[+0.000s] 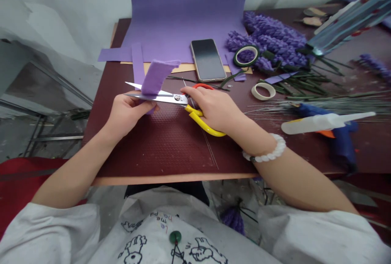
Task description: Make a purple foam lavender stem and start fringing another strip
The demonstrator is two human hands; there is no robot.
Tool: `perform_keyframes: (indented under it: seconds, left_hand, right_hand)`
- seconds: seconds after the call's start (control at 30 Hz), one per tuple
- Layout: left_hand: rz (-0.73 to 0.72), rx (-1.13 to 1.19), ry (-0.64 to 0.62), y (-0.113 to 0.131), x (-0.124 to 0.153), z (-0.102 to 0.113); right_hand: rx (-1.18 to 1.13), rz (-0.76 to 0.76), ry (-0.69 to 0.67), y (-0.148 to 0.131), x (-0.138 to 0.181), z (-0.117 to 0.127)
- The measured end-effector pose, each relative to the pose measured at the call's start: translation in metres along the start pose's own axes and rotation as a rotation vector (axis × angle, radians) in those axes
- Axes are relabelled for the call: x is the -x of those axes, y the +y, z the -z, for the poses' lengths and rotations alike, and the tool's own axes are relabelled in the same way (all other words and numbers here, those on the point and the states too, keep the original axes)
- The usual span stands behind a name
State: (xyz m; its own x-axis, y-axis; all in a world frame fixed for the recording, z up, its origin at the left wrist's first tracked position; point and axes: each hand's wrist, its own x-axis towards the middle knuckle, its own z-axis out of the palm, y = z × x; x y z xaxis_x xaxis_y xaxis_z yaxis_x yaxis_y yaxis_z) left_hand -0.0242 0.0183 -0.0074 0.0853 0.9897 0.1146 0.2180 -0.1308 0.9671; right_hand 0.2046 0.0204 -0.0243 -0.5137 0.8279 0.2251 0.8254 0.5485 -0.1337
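My left hand [130,111] pinches the lower end of a folded purple felt-like strip [159,74], which stands up above the fingers. Closed around the handles of a pair of scissors [171,98] is my right hand [216,107]. The scissors have yellow and red grips, and their blades point left with the strip between them, just above my left fingers. The blades are slightly apart at the tips. Part of the strip below the blades is hidden by my left hand.
Behind lie a large purple sheet [189,7], a phone [208,60] and purple flower bunches [271,38]. Rolls of green tape [235,58] and white tape [263,91], wires [284,106], a glue bottle [324,123] and a blue glue gun [342,146] are at right.
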Motion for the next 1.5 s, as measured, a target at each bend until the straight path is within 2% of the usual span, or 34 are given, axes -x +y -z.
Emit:
perform_keyframes:
  seconds: [0.33,0.47,0.57,0.7,0.97,1.23,1.5]
  left_hand:
    - [-0.004,0.015,0.014,-0.005,-0.002,0.0]
    - [-0.013,0.037,0.011,-0.004,-0.002,0.0]
    - [-0.021,0.1,0.021,-0.002,-0.003,0.001]
    - [-0.068,0.196,0.048,0.001,-0.004,0.003]
    - [-0.061,0.114,0.065,0.004,-0.002,0.002]
    - [-0.032,0.057,0.075,0.006,0.0,0.002]
    - [-0.035,0.078,0.072,0.001,-0.002,0.002]
  right_hand:
    - [0.035,-0.018,-0.04,-0.002,0.0,0.001]
    - [0.0,0.01,-0.004,0.0,0.001,-0.001]
    - [-0.038,0.057,0.04,0.002,0.0,-0.004]
    - [-0.076,0.054,0.027,0.004,0.0,-0.005]
    - [-0.104,0.037,-0.002,0.002,0.001,-0.002]
    - [-0.05,0.006,-0.004,-0.001,0.001,0.001]
    - [0.062,-0.062,-0.071,-0.004,0.0,0.003]
